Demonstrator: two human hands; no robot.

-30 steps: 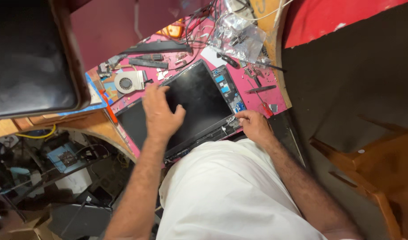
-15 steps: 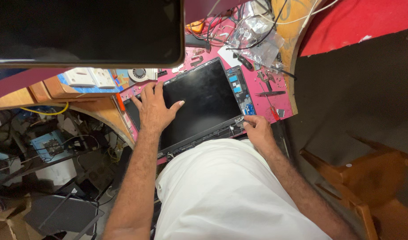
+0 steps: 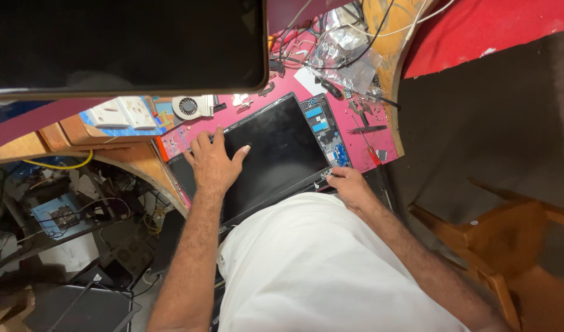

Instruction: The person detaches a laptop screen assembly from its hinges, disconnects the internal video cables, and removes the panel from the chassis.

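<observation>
Laptop screen panel (image 3: 276, 154) under hands: left hand (image 3: 213, 161) flat, fingers spread on glass; right hand (image 3: 349, 187) pinching near corner.

My view: dim grey floor (image 3: 491, 135), wooden chair (image 3: 509, 246) near right, red cloth (image 3: 479, 31) far right, cluttered shelves (image 3: 60, 209) left.

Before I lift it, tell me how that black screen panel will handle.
The black screen panel looks thin and wide, so probably light but flexing. Its glossy face may be slippery and fragile. The left hand lies flat on it; the right hand touches its corner.
</observation>
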